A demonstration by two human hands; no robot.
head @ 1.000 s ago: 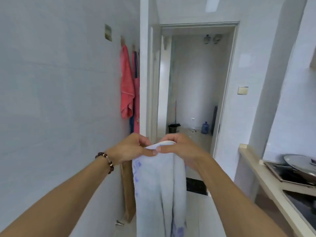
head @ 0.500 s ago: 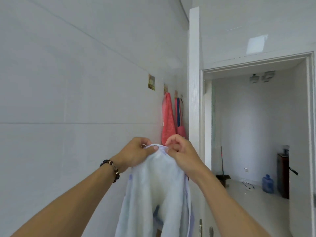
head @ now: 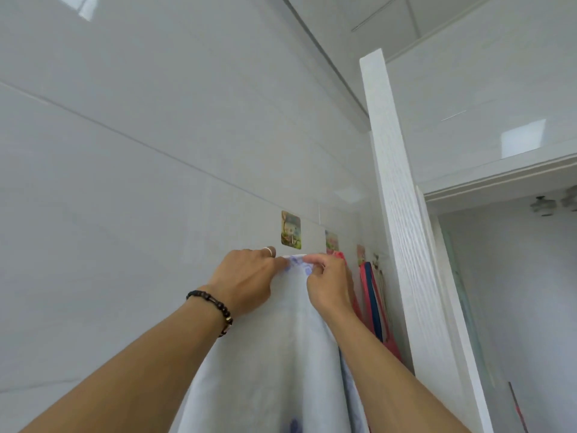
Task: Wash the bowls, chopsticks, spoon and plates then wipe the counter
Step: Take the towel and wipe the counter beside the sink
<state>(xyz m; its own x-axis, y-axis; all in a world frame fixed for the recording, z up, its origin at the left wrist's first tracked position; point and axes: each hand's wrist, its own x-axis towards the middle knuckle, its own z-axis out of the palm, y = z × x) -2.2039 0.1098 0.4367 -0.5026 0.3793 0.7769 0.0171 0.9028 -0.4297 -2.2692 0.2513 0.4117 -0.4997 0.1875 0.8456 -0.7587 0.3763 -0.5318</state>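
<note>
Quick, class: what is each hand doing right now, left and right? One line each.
Left hand: pinching the top edge of the pale blue cloth, just below a wall hook.
Right hand: pinching the same top edge from the other side.

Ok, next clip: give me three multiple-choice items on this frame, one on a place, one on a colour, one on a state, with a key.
1. Where is the top edge of the white cloth?
A. just below the nearest sticker hook on the tiled wall
B. flat on a counter
C. over a door handle

2. What colour is the item hanging on the wall right of the cloth?
A. green
B. pinkish red with a blue strip
C. yellow

3. How is the cloth held?
A. left hand alone
B. by neither hand
C. both hands pinch its top edge

Key: 1 A, the cloth's edge sits under the hook against the wall. 2 B, that colour shows beside the white door frame. 3 C, the left hand and right hand both pinch it.
</note>
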